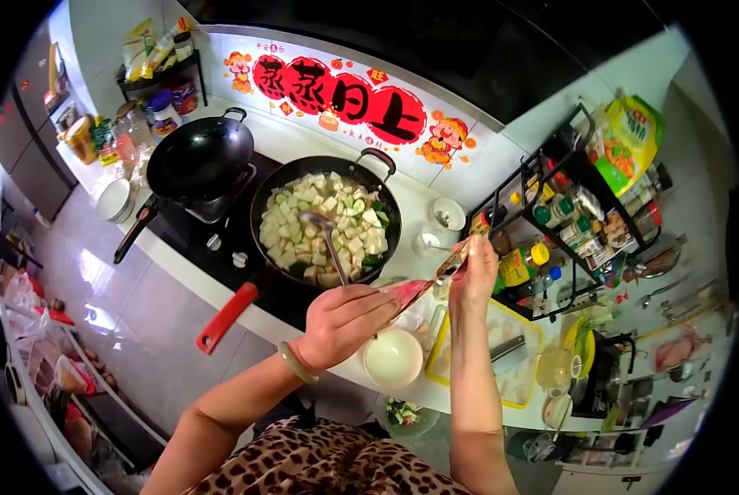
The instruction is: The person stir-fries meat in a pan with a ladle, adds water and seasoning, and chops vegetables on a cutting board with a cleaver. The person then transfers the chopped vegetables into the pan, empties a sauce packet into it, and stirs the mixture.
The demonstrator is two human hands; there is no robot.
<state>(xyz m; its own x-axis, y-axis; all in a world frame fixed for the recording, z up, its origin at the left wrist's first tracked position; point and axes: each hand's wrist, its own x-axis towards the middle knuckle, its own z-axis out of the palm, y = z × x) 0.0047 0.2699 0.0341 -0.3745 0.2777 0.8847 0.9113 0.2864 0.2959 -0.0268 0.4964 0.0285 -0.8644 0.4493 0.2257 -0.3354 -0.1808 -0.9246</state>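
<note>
A red and dark seasoning packet (408, 293) is stretched between my two hands, to the right of the front of the wok. My left hand (349, 322), with a pale bangle at the wrist, is closed on its lower left part. The fingers of my right hand (474, 272) pinch its upper right end. A full wok (258, 239) of white cubes and green slices (316, 219) sits on the stove. A ladle (328, 231) rests in the food, its handle running behind my left hand; whether that hand touches it I cannot tell.
An empty black wok (200, 157) stands on the left burner. A white bowl (393, 359) is below my hands. A knife (510, 348) lies on a yellow-edged cutting board (533, 394). A black rack (543, 177) of bottles and packets is on the right.
</note>
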